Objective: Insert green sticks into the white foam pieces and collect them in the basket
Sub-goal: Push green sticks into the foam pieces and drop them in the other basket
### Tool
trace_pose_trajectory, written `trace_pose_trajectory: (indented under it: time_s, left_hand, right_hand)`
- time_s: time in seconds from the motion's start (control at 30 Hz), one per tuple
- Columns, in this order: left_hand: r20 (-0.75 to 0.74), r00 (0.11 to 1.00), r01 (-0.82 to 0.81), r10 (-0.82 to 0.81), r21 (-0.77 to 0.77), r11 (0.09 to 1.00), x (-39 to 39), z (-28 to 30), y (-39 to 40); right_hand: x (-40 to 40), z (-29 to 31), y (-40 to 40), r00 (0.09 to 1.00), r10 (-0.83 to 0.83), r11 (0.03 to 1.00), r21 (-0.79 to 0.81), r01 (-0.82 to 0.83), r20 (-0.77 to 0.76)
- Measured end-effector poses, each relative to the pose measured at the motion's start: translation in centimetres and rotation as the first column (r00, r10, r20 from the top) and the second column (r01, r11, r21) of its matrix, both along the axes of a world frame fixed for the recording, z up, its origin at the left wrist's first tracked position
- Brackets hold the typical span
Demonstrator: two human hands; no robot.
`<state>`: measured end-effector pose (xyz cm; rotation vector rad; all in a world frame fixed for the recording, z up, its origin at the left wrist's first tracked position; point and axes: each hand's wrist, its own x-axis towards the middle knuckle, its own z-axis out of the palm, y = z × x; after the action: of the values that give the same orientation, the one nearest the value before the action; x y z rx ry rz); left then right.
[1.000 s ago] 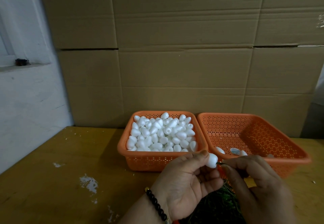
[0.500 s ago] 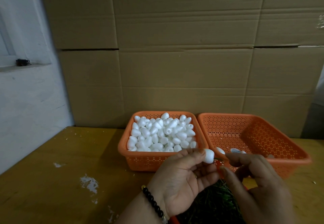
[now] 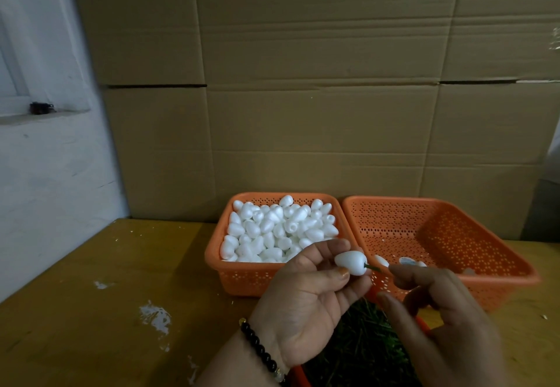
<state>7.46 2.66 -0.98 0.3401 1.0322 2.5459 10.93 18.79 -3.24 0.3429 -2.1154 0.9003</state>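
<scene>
Green stick [image 3: 373,268] now seated in the blunt end of the white foam piece [image 3: 351,262], where half a second ago stick tip and foam were apart and a full second ago were only just meeting. Insertion for this piece judged under way or nearly complete; depth inside the foam not visible.

Left hand [image 3: 306,299]: thumb and fingers curled round the foam piece, held just in front of the near rims of both baskets, narrow end pointing left.

Right hand [image 3: 436,320]: fingertips [image 3: 397,274] pinched on the free end of the stick, remaining fingers loosely curled beneath.

Far left: supply basket [image 3: 242,280], heaped with plain foam pieces [image 3: 278,229]. Far right: collecting basket [image 3: 515,277], touching the first, holding only a few finished pieces [image 3: 380,261] along its near wall; task therefore judged at an early stage.

Near, below the hands: dark heap of spare green sticks [image 3: 360,347] on the wooden table [image 3: 91,295]. Bead bracelet [image 3: 260,350] on the left wrist.
</scene>
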Motion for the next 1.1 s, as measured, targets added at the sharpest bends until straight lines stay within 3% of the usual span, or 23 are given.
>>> trace_pose_trajectory:
  time_s: [0.2,0.53,0.83,1.1]
  left_hand:
    - [-0.032,0.998,0.054,-0.051,0.080,0.995,0.1,0.3,-0.4]
    - [0.152,0.981,0.093,-0.124,0.199,0.976,-0.4,0.0,-0.6]
    - [0.256,0.955,0.105,-0.152,0.188,0.977,-0.8,-0.8,0.1]
    - [0.151,0.989,0.005,0.006,-0.072,0.997,-0.3,-0.7,0.6]
  right_hand:
    - [-0.2,-0.4,0.2,0.999,-0.014,1.000,0.019,0.014,-0.032]
    - [0.4,0.5,-0.4,1.000,0.003,1.000,0.009,-0.002,-0.029]
    - [0.1,0.0,-0.1,0.999,0.038,0.999,0.001,-0.038,-0.026]
    - [-0.9,1.5,-0.5,0.974,0.191,0.971,-0.171,-0.170,0.118]
